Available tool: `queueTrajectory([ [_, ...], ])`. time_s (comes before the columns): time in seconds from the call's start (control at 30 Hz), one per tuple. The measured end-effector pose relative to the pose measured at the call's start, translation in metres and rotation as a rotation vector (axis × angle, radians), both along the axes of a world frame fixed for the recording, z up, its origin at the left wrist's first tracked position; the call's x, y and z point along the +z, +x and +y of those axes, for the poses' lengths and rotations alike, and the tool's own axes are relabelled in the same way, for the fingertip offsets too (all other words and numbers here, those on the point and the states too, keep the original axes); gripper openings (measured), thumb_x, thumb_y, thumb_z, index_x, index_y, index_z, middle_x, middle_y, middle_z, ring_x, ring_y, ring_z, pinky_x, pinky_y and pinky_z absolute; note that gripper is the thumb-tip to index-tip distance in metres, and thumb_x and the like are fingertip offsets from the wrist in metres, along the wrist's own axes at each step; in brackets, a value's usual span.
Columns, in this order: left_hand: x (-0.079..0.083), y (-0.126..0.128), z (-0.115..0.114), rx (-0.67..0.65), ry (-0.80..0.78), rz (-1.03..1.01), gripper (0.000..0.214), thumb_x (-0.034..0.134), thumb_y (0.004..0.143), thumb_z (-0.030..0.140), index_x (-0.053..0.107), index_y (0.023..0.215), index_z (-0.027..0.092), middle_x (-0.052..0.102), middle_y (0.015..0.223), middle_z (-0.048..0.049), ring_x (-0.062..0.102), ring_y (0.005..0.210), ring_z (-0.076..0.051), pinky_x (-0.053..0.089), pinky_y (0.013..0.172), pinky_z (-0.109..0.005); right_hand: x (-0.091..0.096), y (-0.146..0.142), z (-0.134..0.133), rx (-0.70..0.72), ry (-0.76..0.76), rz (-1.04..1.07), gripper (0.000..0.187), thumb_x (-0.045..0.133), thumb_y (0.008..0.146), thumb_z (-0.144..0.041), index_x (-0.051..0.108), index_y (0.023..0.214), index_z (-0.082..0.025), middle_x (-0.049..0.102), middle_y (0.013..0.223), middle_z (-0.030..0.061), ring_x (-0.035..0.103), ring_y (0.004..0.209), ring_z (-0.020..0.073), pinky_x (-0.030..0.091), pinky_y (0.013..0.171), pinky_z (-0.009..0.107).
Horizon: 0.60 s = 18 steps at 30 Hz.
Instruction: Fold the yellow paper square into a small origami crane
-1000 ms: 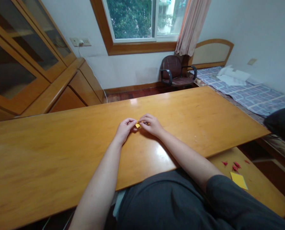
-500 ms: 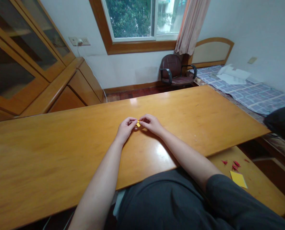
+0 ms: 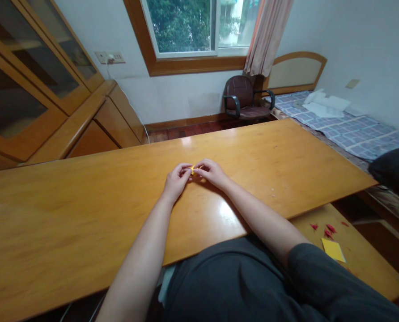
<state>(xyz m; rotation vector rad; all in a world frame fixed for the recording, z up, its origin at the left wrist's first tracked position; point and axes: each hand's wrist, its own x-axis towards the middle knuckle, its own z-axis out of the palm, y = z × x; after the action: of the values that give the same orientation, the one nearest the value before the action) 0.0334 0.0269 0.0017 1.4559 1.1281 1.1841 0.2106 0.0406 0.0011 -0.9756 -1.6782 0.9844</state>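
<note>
A small folded piece of yellow paper [image 3: 193, 170] is pinched between my two hands, just above the wooden table [image 3: 85, 205]. My left hand [image 3: 177, 180] grips its left side with thumb and fingertips. From the other side my right hand [image 3: 212, 172] holds it, thumb and fingers closed on the paper. Fingertips cover much of the paper, so its exact folded shape cannot be made out.
On a lower wooden surface [image 3: 363, 264] at right lie several small red folded pieces [image 3: 328, 233] and a stack of yellow paper squares [image 3: 333, 250]. Beyond the table stand a brown armchair [image 3: 241, 98] and a bed [image 3: 360, 129]. A cabinet [image 3: 82, 120] is at left.
The yellow paper has turned or been folded between my fingers; the flap that hung below the fingertips now shows less. Both hands stay in nearly the same place.
</note>
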Motion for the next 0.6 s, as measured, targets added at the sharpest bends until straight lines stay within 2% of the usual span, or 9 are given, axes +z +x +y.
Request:
queueTrajectory([
  [0.3,0.0024,-0.0021,-0.0013,-0.001,0.063,0.113,0.032,0.064,0.082,0.044,0.065,0.103,0.020,0.069,0.095,-0.0050,0.066,0.078,-0.016,0.055,0.064,-0.024,-0.0031,0.0002,0.0028,-0.017,-0.007,-0.007,0.022,0.069,0.081,-0.036,0.068,0.088,-0.016,0.065,0.083,0.0023,0.060,0.072,0.0120,0.048,0.068,0.025],
  [0.6,0.0000,-0.0015,0.0024,-0.069,-0.042,-0.103,0.043,0.072,0.074,0.037,0.055,0.110,0.020,0.068,0.086,-0.0016,0.068,0.078,-0.015,0.055,0.077,-0.030,-0.0022,0.0004,0.0026,-0.020,-0.049,0.072,0.025,0.068,0.080,-0.039,0.065,0.086,-0.016,0.065,0.077,0.0016,0.059,0.068,0.0124,0.048,0.063,0.024],
])
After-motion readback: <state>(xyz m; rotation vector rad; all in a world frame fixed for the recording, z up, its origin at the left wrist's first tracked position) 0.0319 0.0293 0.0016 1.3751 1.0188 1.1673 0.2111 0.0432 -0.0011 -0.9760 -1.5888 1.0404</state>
